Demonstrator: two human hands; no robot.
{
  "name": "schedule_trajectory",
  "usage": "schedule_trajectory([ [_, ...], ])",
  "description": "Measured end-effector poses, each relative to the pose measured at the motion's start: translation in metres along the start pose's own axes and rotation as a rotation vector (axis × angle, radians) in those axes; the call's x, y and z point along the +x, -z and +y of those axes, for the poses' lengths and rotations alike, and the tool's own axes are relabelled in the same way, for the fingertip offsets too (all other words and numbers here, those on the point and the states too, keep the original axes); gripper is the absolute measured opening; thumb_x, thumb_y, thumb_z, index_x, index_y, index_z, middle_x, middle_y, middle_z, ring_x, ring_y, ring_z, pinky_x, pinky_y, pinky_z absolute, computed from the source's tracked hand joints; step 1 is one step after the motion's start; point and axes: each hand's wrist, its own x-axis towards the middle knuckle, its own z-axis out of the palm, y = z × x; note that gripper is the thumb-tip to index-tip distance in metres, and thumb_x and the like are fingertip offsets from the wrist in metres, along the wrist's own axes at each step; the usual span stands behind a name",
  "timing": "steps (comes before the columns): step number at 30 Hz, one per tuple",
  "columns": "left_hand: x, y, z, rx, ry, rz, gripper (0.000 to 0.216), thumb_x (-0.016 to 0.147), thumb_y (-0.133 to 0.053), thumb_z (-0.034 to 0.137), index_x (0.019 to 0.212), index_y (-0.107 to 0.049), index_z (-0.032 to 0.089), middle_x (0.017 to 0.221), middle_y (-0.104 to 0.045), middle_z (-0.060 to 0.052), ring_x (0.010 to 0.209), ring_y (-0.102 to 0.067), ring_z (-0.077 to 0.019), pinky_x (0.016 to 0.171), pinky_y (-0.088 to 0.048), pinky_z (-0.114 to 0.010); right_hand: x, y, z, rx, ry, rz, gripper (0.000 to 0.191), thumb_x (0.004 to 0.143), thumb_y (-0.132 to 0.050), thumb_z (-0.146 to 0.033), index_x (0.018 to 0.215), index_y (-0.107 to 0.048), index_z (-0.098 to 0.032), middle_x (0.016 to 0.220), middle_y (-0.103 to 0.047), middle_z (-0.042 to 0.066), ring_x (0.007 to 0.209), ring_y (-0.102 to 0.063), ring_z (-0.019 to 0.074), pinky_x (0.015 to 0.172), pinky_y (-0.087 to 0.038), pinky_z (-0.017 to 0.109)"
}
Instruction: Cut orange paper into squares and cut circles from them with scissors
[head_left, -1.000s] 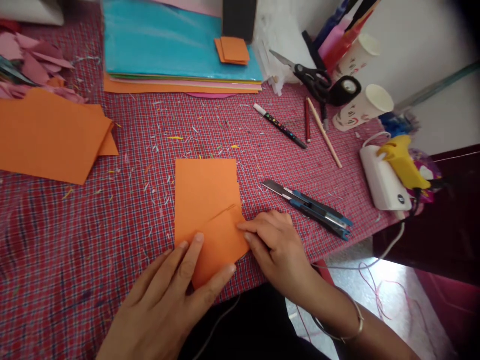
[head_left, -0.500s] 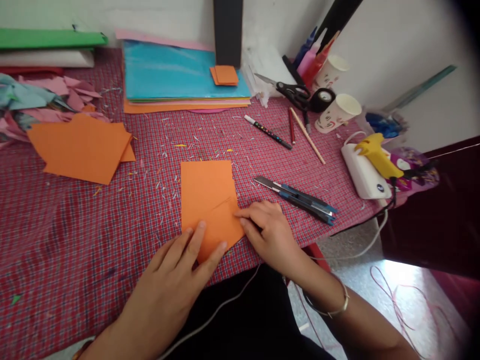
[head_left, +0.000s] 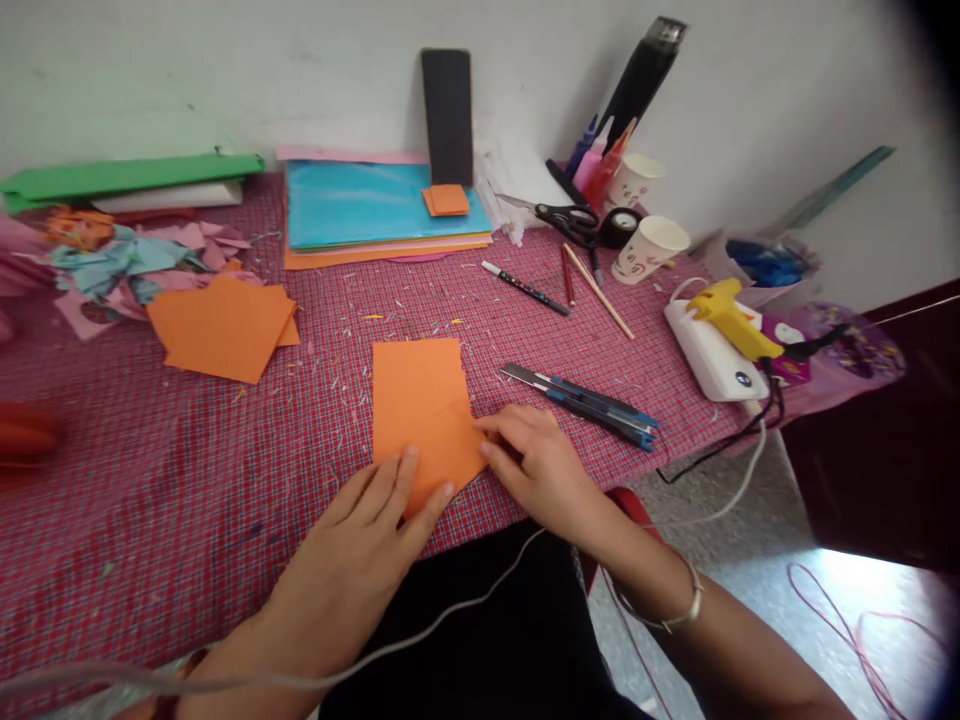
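At the near end of the orange sheet [head_left: 416,395], the left hand [head_left: 337,560] lies palm down, its fingers extended and its thumb set apart, pressing from above and gripping nothing. This flat contact probably keeps the paper from sliding. At the sheet's right edge, the right hand [head_left: 544,470] brings index finger and thumb almost together on the skewed corner; whether paper is pinched between them cannot be determined. That corner may be a fold or a second piece. The sheet lies flat on the cloth-covered worktop [head_left: 225,450], squarely in front of the person, presumably so that both hands reach it.

Right of the sheet, just beyond the right hand, lies a cutter [head_left: 589,400], its blade end nearest the sheet: off the paper, yet within reach. Beyond and to the right is a marker [head_left: 525,287]. Beyond and to the left, orange pieces [head_left: 221,330] overlap, well apart from the sheet. Behind the sheet, a blue pack [head_left: 360,205] carries small orange squares [head_left: 448,201], likely to separate them from scraps.
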Motion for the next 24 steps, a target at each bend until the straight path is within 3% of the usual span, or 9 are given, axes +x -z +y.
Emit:
schedule_trajectory([
  [4, 0.013, 0.01, 0.004, -0.034, -0.087, -0.023, 0.047, 0.084, -0.039, 0.006, 0.125, -0.061, 0.011, 0.129, -0.062, -0.01, 0.115, -0.057, -0.0252, 0.095, -0.048, -0.038, -0.012, 0.036, 0.031, -0.182, -0.019, 0.145, 0.029, 0.092, -0.055, -0.024, 0.119, -0.061, -0.017, 0.111, -0.064, 0.012, 0.105, -0.057, 0.0268, 0.092, -0.044, 0.044],
  [7, 0.021, 0.014, 0.008, -0.018, -0.13, -0.107, 0.046, 0.08, -0.038, 0.001, 0.118, -0.064, 0.006, 0.121, -0.066, -0.012, 0.105, -0.061, -0.024, 0.086, -0.052, -0.035, -0.021, 0.055, 0.06, -0.343, -0.069, 0.078, 0.042, 0.088, -0.06, -0.031, 0.127, -0.056, -0.016, 0.119, -0.06, 0.015, 0.108, -0.056, 0.0324, 0.092, -0.045, 0.051],
  [10, 0.027, 0.017, 0.011, -0.012, -0.108, -0.173, 0.048, 0.077, -0.039, -0.001, 0.118, -0.063, 0.006, 0.119, -0.065, -0.013, 0.101, -0.061, -0.0235, 0.083, -0.054, -0.034, -0.026, 0.061, 0.079, -0.376, -0.07, -0.003, 0.044, 0.088, -0.06, -0.03, 0.129, -0.054, -0.016, 0.117, -0.061, 0.014, 0.104, -0.057, 0.0321, 0.092, -0.047, 0.05],
  [15, 0.034, 0.023, 0.015, 0.042, -0.034, -0.275, 0.063, 0.076, -0.038, -0.005, 0.136, -0.049, 0.012, 0.111, -0.067, -0.008, 0.092, -0.062, -0.0199, 0.074, -0.055, -0.031, -0.025, 0.065, 0.087, -0.328, -0.028, -0.014, 0.037, 0.09, -0.056, -0.026, 0.126, -0.058, -0.018, 0.11, -0.062, 0.012, 0.099, -0.058, 0.0293, 0.089, -0.049, 0.048],
  [24, 0.051, 0.024, 0.022, 0.135, -0.02, -0.361, 0.066, 0.078, -0.039, -0.005, 0.141, -0.044, 0.017, 0.101, -0.063, -0.006, 0.084, -0.058, -0.0199, 0.068, -0.054, -0.032, -0.025, 0.068, 0.087, -0.319, 0.018, -0.029, 0.034, 0.091, -0.056, -0.023, 0.124, -0.058, -0.016, 0.11, -0.062, 0.013, 0.099, -0.058, 0.0286, 0.09, -0.049, 0.047],
])
